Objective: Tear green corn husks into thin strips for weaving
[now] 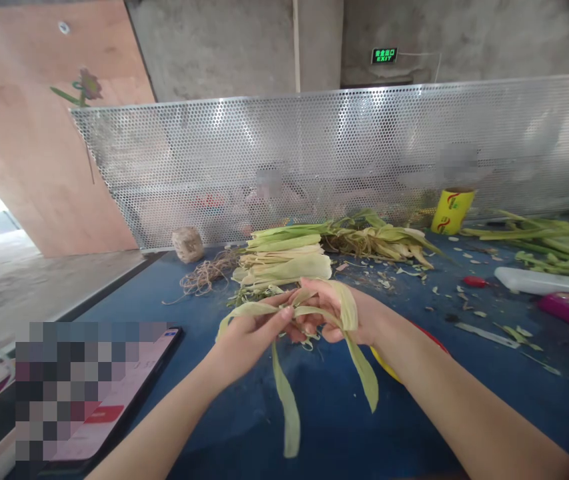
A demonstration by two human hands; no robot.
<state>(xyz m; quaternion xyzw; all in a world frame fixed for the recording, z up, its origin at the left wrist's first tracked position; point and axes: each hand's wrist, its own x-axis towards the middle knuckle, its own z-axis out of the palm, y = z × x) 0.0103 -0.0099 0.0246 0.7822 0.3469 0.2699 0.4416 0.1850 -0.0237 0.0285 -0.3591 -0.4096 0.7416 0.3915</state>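
Pale green corn husk strips hang from between my hands over the blue table. My left hand is closed in a pinch, its thumb and fingers pressing the strips where they meet. Close beside it, my right hand has bent fingers gripping the same strips, and one band loops over the back of that hand. The exact crossing of the strips is partly hidden by my fingers. Just beyond my hands lies a stack of flattened corn husks. Under my right wrist, a red and yellow object is mostly covered.
Brown twine and a whitish block lie back left. A phone stands at the left. More husks, a yellow roll, a white-handled item and scraps occupy the right. A perforated metal screen borders the back.
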